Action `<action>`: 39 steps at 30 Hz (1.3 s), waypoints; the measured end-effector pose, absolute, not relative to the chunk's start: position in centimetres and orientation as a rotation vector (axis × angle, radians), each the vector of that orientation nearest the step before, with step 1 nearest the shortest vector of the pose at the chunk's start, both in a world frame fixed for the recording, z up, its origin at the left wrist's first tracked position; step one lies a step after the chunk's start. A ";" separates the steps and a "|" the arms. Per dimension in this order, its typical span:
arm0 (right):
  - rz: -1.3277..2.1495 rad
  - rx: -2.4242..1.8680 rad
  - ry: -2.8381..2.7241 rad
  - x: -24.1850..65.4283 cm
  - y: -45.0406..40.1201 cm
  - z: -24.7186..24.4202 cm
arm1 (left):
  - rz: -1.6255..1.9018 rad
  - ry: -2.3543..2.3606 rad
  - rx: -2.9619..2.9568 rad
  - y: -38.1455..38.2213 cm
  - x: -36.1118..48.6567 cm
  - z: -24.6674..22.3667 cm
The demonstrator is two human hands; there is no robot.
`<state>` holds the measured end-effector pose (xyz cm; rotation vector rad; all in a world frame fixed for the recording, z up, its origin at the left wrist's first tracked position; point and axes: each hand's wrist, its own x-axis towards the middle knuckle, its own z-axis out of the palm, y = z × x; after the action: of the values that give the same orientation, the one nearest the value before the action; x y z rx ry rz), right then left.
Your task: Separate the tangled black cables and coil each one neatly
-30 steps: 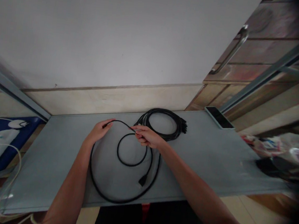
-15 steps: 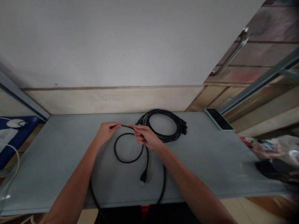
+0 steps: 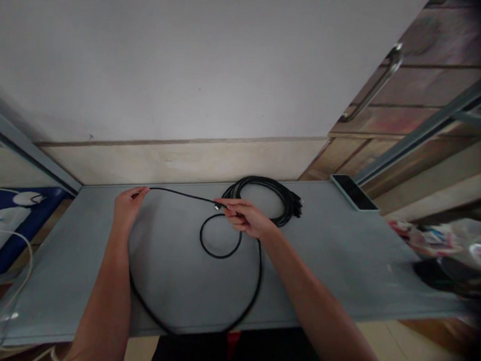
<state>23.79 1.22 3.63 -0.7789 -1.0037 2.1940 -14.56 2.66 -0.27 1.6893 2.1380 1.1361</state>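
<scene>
A thin black cable [image 3: 180, 194] stretches between my two hands above the grey table. My left hand [image 3: 130, 202] pinches it on the left, fingers closed. Farther right, my right hand [image 3: 248, 217] grips the same cable, with a small metal-tipped plug [image 3: 217, 207] showing at its fingertips. A small loop of the cable hangs below the right hand, and a longer stretch sags in a wide curve past the table's front edge. Just behind the right hand lies a coiled bundle of black cables [image 3: 287, 195], its plug ends gathered at the right.
A phone [image 3: 354, 192] lies at the table's back right corner. The grey table [image 3: 335, 256] stands against a wall. Left of it are a blue surface [image 3: 49, 200] and a white cord [image 3: 29, 263]; at the right edge sits a dark object [image 3: 438, 272].
My left hand has moved left, drawing out a longer span of cable. The small loop has shrunk and shifted right. The plug that hung below the right hand no longer shows there.
</scene>
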 end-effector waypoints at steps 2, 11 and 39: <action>2.166 -0.780 -1.024 24.8 1.5 4.2 | 1.081 2.219 1.735 2.7 -14.6 -0.6; 1.801 -1.010 -0.869 26.8 3.9 2.9 | 0.842 1.909 1.902 2.9 -11.9 -1.1; 2.313 -0.841 -1.256 29.2 3.2 3.6 | 0.876 1.745 2.013 1.8 -8.4 1.0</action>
<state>29.25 3.20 3.57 -0.8415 -1.2555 2.3129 -8.45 1.78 1.02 2.0132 1.7446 0.8756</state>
